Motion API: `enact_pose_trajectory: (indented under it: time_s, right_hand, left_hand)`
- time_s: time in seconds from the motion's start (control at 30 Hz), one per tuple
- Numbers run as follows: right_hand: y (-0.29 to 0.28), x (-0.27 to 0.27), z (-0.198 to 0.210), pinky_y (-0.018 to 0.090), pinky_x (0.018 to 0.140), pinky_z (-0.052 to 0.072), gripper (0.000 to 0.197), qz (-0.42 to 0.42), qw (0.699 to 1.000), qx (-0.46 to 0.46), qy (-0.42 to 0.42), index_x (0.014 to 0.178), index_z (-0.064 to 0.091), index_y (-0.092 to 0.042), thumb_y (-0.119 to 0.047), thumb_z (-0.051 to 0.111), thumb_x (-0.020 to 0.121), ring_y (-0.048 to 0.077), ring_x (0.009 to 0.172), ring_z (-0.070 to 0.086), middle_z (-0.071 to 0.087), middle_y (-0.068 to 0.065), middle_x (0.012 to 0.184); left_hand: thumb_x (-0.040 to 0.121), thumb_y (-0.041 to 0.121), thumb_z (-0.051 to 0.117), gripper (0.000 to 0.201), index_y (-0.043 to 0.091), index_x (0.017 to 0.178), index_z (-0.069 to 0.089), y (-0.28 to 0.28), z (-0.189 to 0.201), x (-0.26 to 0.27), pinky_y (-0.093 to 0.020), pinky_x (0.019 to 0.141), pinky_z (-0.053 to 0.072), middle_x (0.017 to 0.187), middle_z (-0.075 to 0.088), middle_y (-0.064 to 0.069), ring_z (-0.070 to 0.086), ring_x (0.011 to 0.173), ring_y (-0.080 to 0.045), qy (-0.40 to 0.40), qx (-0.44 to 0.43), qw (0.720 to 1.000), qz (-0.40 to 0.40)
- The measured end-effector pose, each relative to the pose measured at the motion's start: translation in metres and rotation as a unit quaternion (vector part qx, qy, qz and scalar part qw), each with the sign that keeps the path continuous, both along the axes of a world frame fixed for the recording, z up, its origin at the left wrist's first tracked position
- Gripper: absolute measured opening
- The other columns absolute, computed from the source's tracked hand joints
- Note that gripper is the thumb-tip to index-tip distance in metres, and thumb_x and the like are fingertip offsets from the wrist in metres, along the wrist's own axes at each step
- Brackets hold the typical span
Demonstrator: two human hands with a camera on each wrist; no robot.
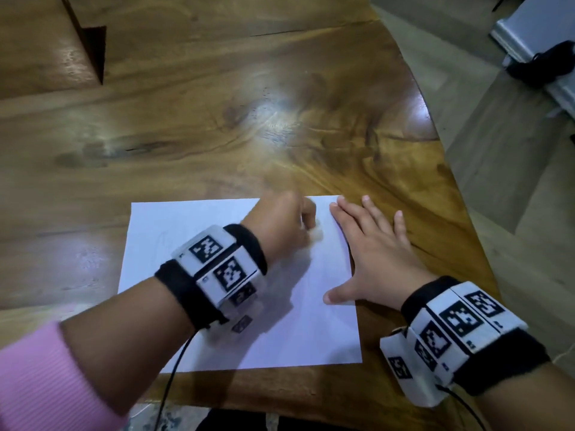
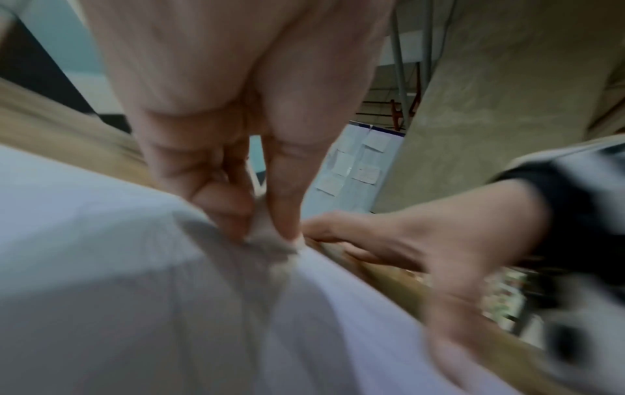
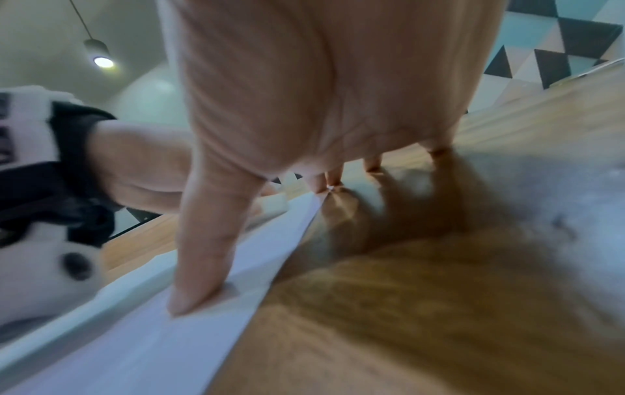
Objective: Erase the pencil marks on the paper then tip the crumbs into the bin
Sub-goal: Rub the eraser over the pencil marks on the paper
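Note:
A white sheet of paper (image 1: 295,337) lies on the wooden table (image 1: 249,119) near its front edge. Faint pencil lines (image 1: 165,241) show on the sheet's left part. My left hand (image 1: 311,230) pinches a small white eraser (image 1: 318,235) and holds it down on the paper near its far right corner. The left wrist view shows the eraser (image 2: 260,236) between the thumb and fingers (image 2: 284,203), blurred. My right hand (image 1: 373,253) lies flat with its fingers spread, across the sheet's right edge. Its thumb (image 3: 203,267) presses on the paper, and the eraser (image 3: 275,204) shows behind it.
The table's curved right edge (image 1: 435,126) drops to a tiled floor. A dark notch (image 1: 93,51) cuts into the tabletop at the far left. A silver object with something black on it (image 1: 535,48) sits on the floor at the far right. Cables hang from both wristbands.

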State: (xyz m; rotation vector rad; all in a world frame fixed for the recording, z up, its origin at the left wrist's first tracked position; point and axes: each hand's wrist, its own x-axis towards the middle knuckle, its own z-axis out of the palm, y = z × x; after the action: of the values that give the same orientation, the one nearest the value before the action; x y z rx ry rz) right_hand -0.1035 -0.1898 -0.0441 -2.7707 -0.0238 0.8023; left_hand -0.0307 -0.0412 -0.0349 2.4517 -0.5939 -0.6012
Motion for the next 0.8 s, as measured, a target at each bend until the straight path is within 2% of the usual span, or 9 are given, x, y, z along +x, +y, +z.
enact_pose_trajectory:
  time_s: [0.1,0.2,0.27,0.33,0.43,0.53,0.63,0.73,0.8]
  right_hand:
    - [0.001,0.0,-0.001,0.053,0.112,-0.015,0.135,-0.004,1.0,-0.001,0.003,0.145,-0.015,-0.031,-0.065,0.073,0.049,0.011,0.137,-0.03,-0.022,-0.023,0.149]
    - [0.001,0.001,-0.002,0.052,0.111,-0.016,0.134,-0.005,1.0,-0.003,0.007,0.144,-0.017,-0.033,-0.065,0.073,0.049,0.01,0.136,-0.032,-0.024,-0.024,0.147]
    - [0.002,0.001,-0.002,0.051,0.111,-0.018,0.135,-0.006,1.0,-0.003,0.01,0.143,-0.019,-0.033,-0.066,0.072,0.049,0.009,0.135,-0.033,-0.025,-0.025,0.147]
    - [0.002,0.0,-0.002,0.051,0.11,-0.019,0.136,-0.003,1.0,-0.006,0.013,0.143,-0.021,-0.033,-0.067,0.072,0.049,0.01,0.135,-0.034,-0.026,-0.025,0.146]
    - [0.002,0.001,-0.001,0.05,0.11,-0.019,0.138,0.002,1.0,-0.013,0.023,0.141,-0.025,-0.032,-0.069,0.071,0.049,0.01,0.134,-0.036,-0.032,-0.024,0.145]
    - [0.001,0.001,-0.002,0.051,0.11,-0.02,0.138,0.012,0.999,-0.019,0.034,0.138,-0.031,-0.033,-0.072,0.068,0.05,0.01,0.132,-0.04,-0.043,-0.026,0.138]
    - [0.001,0.001,-0.002,0.05,0.109,-0.02,0.138,0.018,0.999,-0.017,0.035,0.137,-0.033,-0.033,-0.074,0.066,0.049,0.009,0.131,-0.04,-0.047,-0.026,0.132]
    - [0.001,0.001,-0.002,0.049,0.109,-0.02,0.139,0.019,0.999,-0.021,0.038,0.136,-0.035,-0.034,-0.075,0.065,0.049,0.009,0.13,-0.041,-0.048,-0.026,0.131]
    - [0.001,0.001,-0.002,0.048,0.109,-0.021,0.139,0.019,0.999,-0.019,0.042,0.136,-0.034,-0.034,-0.076,0.065,0.048,0.008,0.13,-0.041,-0.048,-0.026,0.131]
  left_hand:
    - [0.072,0.028,0.071,0.013,0.015,0.072,0.066,0.012,-0.002,-0.017,-0.01,0.052,0.031,0.052,0.045,0.013,0.043,0.052,-0.004,0.027,0.025,0.997,-0.068]
    - [0.072,0.021,0.069,0.01,0.016,0.081,0.067,0.003,-0.001,0.0,-0.021,0.056,0.032,0.056,0.045,0.014,0.046,0.058,-0.011,0.012,0.022,0.999,-0.028]
    - [0.072,0.015,0.069,0.017,0.016,0.088,0.066,-0.005,-0.001,0.015,-0.02,0.057,0.029,0.057,0.045,0.015,0.046,0.063,-0.013,0.004,0.007,1.0,0.014]
    - [0.072,0.016,0.071,0.017,0.017,0.089,0.068,-0.007,-0.003,0.018,-0.014,0.05,0.029,0.057,0.044,0.016,0.046,0.063,-0.012,0.011,-0.001,1.0,0.024]
    - [0.07,0.024,0.074,0.01,0.018,0.078,0.072,0.007,-0.004,-0.001,-0.004,0.047,0.032,0.05,0.045,0.014,0.042,0.05,-0.005,0.019,0.01,1.0,-0.019]
    - [0.065,0.026,0.076,0.015,0.019,0.079,0.074,0.014,-0.002,-0.017,-0.003,0.052,0.034,0.052,0.052,0.014,0.047,0.051,0.0,0.073,0.018,0.995,-0.066]
    - [0.067,0.021,0.075,0.011,0.015,0.076,0.073,0.002,0.0,0.009,-0.002,0.046,0.03,0.052,0.05,0.011,0.043,0.048,-0.003,0.012,0.005,1.0,-0.013]
    - [0.069,0.016,0.072,0.007,0.014,0.076,0.071,-0.015,0.001,0.036,-0.004,0.043,0.032,0.051,0.046,0.014,0.042,0.048,-0.004,-0.034,0.0,0.998,0.052]
    - [0.07,0.017,0.071,0.005,0.015,0.074,0.07,-0.014,-0.001,0.026,-0.007,0.048,0.032,0.052,0.045,0.013,0.044,0.052,-0.006,-0.025,0.017,0.999,0.013]
